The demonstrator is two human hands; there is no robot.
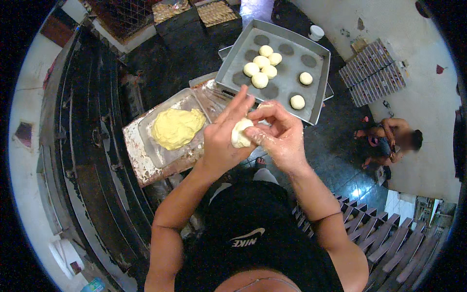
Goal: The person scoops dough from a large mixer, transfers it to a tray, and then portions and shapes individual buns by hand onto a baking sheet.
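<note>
A small piece of pale dough (241, 134) rests against the palm of my left hand (221, 138), whose fingers stretch up and away. My right hand (283, 138), dusted with white, pinches the edge of that piece between thumb and fingers. Beyond my hands is a square metal baking tray (287, 41) with several round dough balls (261, 62) bunched in its middle. Two more balls, one of them a lone ball (297, 102), sit apart on its right side. Left of my hands a lump of soft yellow paste or dough (177, 127) lies in a shallow clear tray (154, 155).
The clear tray stands on a worn, flour-marked table (134, 134). Dark stepped racks (92, 160) fill the left side. Crates of baked goods (216, 13) are at the far end. To the right, a person (396, 136) sits by the wall near stacked egg trays (374, 73).
</note>
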